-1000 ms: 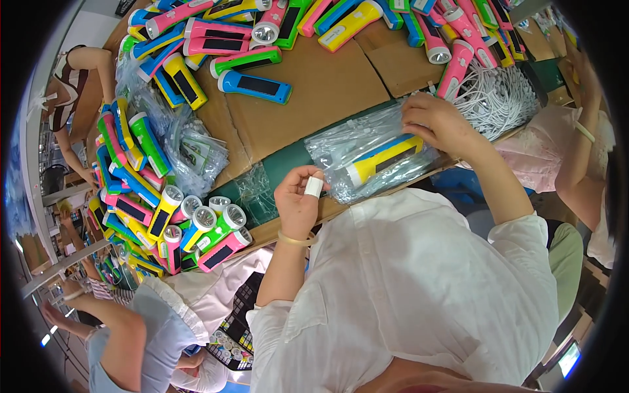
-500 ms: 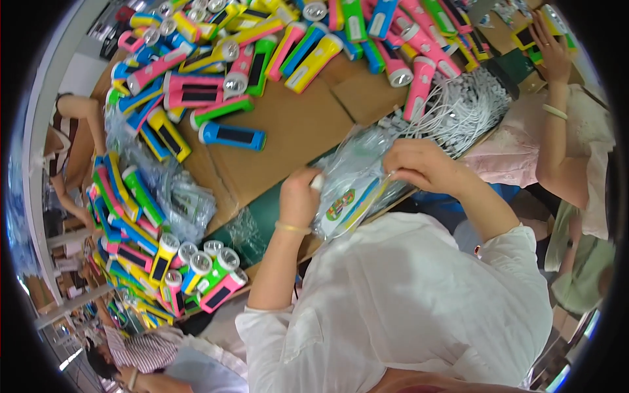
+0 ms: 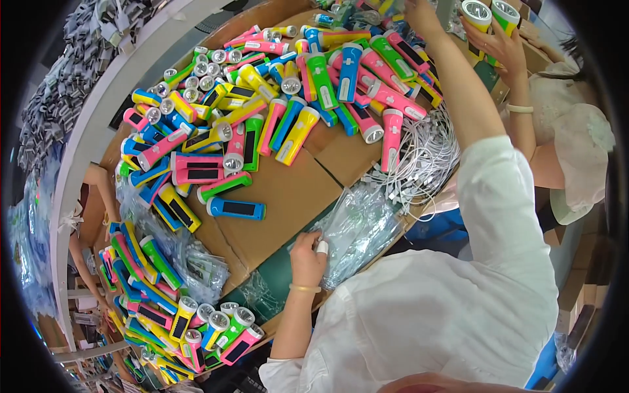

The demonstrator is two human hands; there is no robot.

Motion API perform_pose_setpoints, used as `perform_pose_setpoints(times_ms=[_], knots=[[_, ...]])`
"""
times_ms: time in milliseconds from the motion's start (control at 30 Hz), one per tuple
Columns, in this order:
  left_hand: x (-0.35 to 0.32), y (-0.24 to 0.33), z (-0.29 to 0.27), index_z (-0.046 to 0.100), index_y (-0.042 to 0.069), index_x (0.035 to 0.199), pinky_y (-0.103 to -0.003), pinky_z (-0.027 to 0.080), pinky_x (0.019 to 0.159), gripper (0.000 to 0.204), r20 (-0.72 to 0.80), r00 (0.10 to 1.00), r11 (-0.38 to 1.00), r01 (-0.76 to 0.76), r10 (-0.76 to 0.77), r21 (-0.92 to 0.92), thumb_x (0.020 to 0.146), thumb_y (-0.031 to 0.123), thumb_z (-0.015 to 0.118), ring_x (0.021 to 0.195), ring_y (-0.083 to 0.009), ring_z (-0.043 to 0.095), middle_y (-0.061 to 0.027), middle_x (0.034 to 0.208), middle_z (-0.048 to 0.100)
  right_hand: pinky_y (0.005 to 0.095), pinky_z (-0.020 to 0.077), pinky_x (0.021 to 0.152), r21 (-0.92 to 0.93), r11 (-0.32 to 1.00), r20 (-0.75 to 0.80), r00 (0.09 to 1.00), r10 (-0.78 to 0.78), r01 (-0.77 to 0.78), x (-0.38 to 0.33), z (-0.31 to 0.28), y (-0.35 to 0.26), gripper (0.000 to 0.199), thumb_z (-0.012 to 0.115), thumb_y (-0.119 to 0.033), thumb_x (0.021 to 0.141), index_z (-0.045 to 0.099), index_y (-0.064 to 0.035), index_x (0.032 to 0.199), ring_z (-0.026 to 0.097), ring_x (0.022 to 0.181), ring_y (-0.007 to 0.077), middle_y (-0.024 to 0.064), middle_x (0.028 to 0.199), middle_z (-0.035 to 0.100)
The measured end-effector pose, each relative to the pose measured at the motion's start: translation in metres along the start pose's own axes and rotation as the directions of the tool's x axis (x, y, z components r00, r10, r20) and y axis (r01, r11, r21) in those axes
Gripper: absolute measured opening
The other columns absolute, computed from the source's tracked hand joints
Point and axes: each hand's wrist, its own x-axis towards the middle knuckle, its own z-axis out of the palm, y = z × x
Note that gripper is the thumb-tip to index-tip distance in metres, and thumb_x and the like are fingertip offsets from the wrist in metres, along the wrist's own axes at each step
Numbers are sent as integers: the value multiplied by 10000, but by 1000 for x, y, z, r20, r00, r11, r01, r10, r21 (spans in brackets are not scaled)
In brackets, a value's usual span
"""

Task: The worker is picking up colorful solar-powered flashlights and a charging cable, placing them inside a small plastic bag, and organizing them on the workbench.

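Note:
My left hand (image 3: 308,259) is closed at the left edge of a stack of clear plastic bags (image 3: 363,236), fingers curled and a white cover on one fingertip. My right arm stretches far over the table, past the white cables. At its end my right hand (image 3: 421,16) is near the top of the view, beside some plastic-wrapped items; its fingers are hard to make out. Many flashlights in pink, blue, green and yellow lie heaped across the table, among them a yellow flashlight (image 3: 298,136) and a blue flashlight (image 3: 236,208) with a dark panel.
A tangle of white cables (image 3: 426,154) lies right of the bags. Brown cardboard (image 3: 288,203) covers the tabletop. More flashlights (image 3: 157,301) and crumpled bags (image 3: 203,268) sit at the left. At the right, a co-worker's hand (image 3: 504,52) holds two flashlights.
My right hand has left the bag and reached far forward. The bag with the colourful printed sheet is no longer between my hands. The view has shifted; the co-worker's hand now holds flashlights.

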Motion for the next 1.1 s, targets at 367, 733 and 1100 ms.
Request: perform_pose_setpoints(times_ms=[367, 733, 1100], knots=[[-11, 8, 3, 625, -5, 966, -365, 519, 709, 146, -79, 989, 976, 111, -127, -186, 837, -3, 692, 758, -315, 630, -169, 859, 644, 389, 508, 940, 860, 510, 476, 395, -785, -23, -261, -99, -221, 217, 718, -187, 927, 719, -57, 1100, 659, 1078, 269, 105, 1090, 713], [-20, 16, -11, 716, -22, 955, -268, 480, 656, 121, -113, 985, 961, 97, -130, -258, 869, 54, 755, 706, -146, 589, -81, 826, 633, 443, 523, 760, 849, 526, 517, 291, -805, -51, -332, -107, -231, 113, 730, -139, 859, 694, -60, 931, 654, 883, 342, 103, 913, 664], [-42, -3, -23, 743, -2, 990, -259, 520, 696, 134, -196, 966, 965, 123, -171, -234, 869, 48, 773, 751, -127, 647, -78, 884, 731, 431, 512, 802, 746, 661, 612, 305, -729, 83, -319, -109, -206, 127, 733, -111, 858, 715, -53, 970, 656, 921, 340, 102, 944, 696]])
